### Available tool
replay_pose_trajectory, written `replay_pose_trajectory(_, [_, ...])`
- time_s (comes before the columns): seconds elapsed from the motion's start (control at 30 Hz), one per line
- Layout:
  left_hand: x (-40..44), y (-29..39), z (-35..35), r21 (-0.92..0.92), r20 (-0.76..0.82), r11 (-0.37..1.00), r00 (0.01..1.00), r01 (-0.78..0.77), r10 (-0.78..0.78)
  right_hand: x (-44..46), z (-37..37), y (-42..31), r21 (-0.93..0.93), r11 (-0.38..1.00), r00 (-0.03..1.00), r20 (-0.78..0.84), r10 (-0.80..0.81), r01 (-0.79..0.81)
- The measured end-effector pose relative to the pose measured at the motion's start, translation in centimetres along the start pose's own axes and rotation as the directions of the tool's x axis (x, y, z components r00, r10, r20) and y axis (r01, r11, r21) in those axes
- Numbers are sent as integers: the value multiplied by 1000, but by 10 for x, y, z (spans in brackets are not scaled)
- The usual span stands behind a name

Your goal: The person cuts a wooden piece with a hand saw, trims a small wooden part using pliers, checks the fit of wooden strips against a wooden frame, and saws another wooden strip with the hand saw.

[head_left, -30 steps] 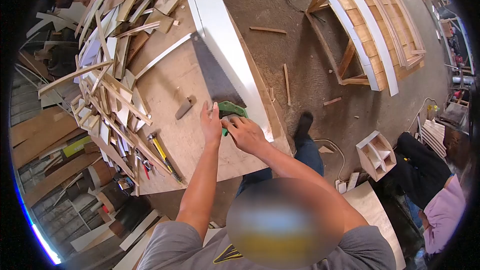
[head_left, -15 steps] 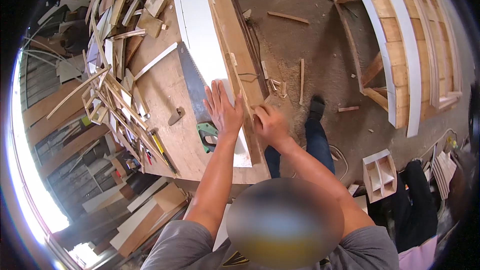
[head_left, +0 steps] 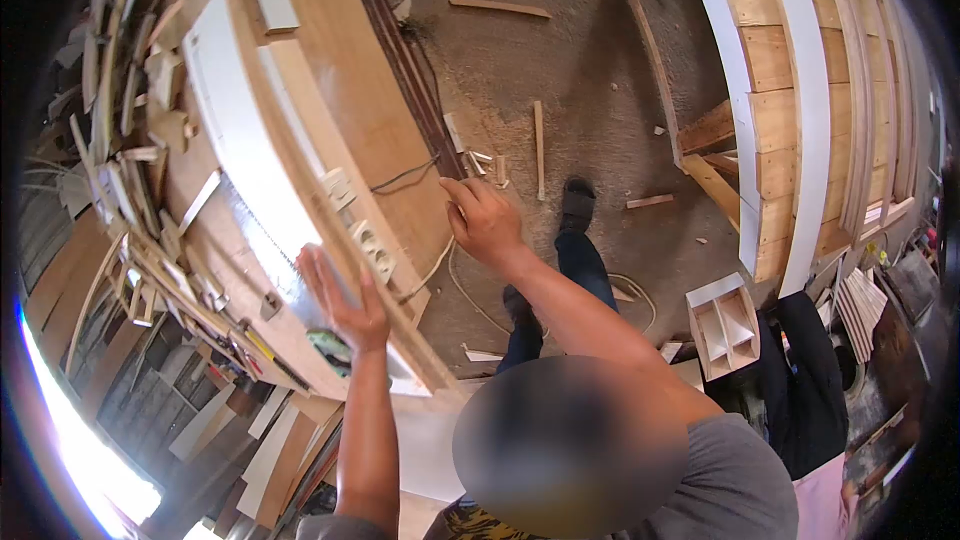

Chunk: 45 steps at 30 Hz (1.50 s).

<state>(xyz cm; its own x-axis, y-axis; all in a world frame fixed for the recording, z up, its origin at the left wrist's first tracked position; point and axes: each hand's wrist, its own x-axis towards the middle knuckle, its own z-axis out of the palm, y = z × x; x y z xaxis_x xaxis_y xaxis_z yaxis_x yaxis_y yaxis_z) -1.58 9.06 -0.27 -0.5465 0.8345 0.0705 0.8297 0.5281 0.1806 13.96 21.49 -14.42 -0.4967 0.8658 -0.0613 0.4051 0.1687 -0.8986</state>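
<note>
My left hand [head_left: 345,300] is open, its fingers stretched out over the long white board [head_left: 235,90] and the thumb beside the wooden edge strip [head_left: 318,195]. Just left of that hand is a handsaw, with its blade [head_left: 262,240] blurred by glare and its green handle [head_left: 330,348] partly hidden by the wrist. My right hand [head_left: 487,223] hangs near the end of the dark brown strips [head_left: 400,70], fingers loosely bent and thumb apart, with nothing visible in it. White power sockets [head_left: 372,248] sit between the two hands on the side of the bench.
Piled offcuts [head_left: 150,230] crowd the left side. A slatted wooden piece [head_left: 775,110] stands at the right, near a small divided box [head_left: 725,328]. Scrap sticks [head_left: 540,150] and a cable [head_left: 470,308] lie on the floor by my feet.
The view has swung right and tilted, bringing the sockets into sight. My right hand has left the wooden edge and moved right. My left hand stays at the white board.
</note>
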Motion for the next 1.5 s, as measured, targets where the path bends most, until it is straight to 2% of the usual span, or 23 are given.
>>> replay_pose_trajectory(0.13, [5, 2, 1, 30, 61, 999, 998, 17, -18, 18, 27, 66, -4, 995, 995, 4, 98, -98])
replay_pose_trajectory(0.23, [6, 2, 4, 80, 94, 995, 993, 57, -64, 31, 52, 130, -43, 994, 995, -1, 101, -101])
replay_pose_trajectory(0.27, [6, 2, 4, 100, 103, 993, 992, 69, -79, 35, 58, 151, -112, 978, 981, 70, 182, -174])
replay_pose_trajectory(0.33, [3, -2, 4, 124, 114, 988, 988, 91, -105, 41, 72, 197, -255, 922, 917, 198, 345, -292])
replay_pose_trajectory(0.4, [-2, -5, 4, 124, 111, 986, 985, 115, -129, 49, 86, 249, -371, 867, 864, 247, 438, -334])
replay_pose_trajectory(0.53, [-12, -16, 0, 182, 102, 976, 985, 120, -140, 40, 130, 353, -561, 760, 776, 297, 556, -329])
replay_pose_trajectory(0.63, [-25, -20, -3, 227, 38, 948, 971, 223, -237, 36, 155, 405, -657, 662, 657, 324, 680, -361])
replay_pose_trajectory(0.67, [-26, -16, 0, 271, -17, 925, 962, 265, -271, 35, 165, 415, -670, 641, 619, 334, 711, -375])
replay_pose_trajectory(0.77, [-49, -33, -17, 353, -49, 877, 942, 326, -331, 44, 172, 426, -699, 589, 522, 353, 777, -405])
replay_pose_trajectory(0.83, [-46, -22, -16, 285, -64, 862, 906, 419, -419, 47, 178, 442, -697, 576, 485, 361, 797, -428])
replay_pose_trajectory(0.9, [-44, -20, -15, 220, -76, 858, 885, 464, -459, 35, 201, 476, -679, 500, 421, 298, 857, -537])
replay_pose_trajectory(0.97, [-48, -31, -18, 197, -89, 869, 891, 454, -445, 33, 213, 486, -668, 492, 419, 285, 862, -559])
replay_pose_trajectory(1.03, [-51, -32, -20, 155, -79, 874, 887, 461, -455, 35, 194, 477, -676, 543, 476, 311, 823, -498])
replay_pose_trajectory(1.1, [-47, -20, -16, 66, -40, 855, 858, 514, -512, 31, 174, 473, -586, 625, 583, 295, 757, -515])
replay_pose_trajectory(1.17, [-39, -16, -11, 200, -18, 904, 923, 379, -383, 28, 156, 455, -493, 697, 703, 215, 677, -521])
replay_pose_trajectory(1.2, [-34, -17, -8, 263, -4, 915, 949, 306, -316, 25, 151, 438, -446, 729, 763, 143, 631, -519])
replay_pose_trajectory(1.23, [-29, -18, -6, 247, 23, 933, 961, 260, -274, 23, 142, 421, -402, 761, 814, 63, 578, -510])
replay_pose_trajectory(1.33, [-15, -18, 0, 183, 73, 971, 983, 151, -167, 29, 106, 373, -329, 856, 911, -42, 409, -399])
replay_pose_trajectory(1.43, [-2, -5, 7, 66, 60, 989, 989, 134, -138, 31, 72, 306, -77, 922, 917, -168, 362, -378])
replay_pose_trajectory(1.5, [1, -4, 4, 19, 67, 996, 993, 91, -92, 38, 31, 227, 85, 953, 930, -209, 303, -291])
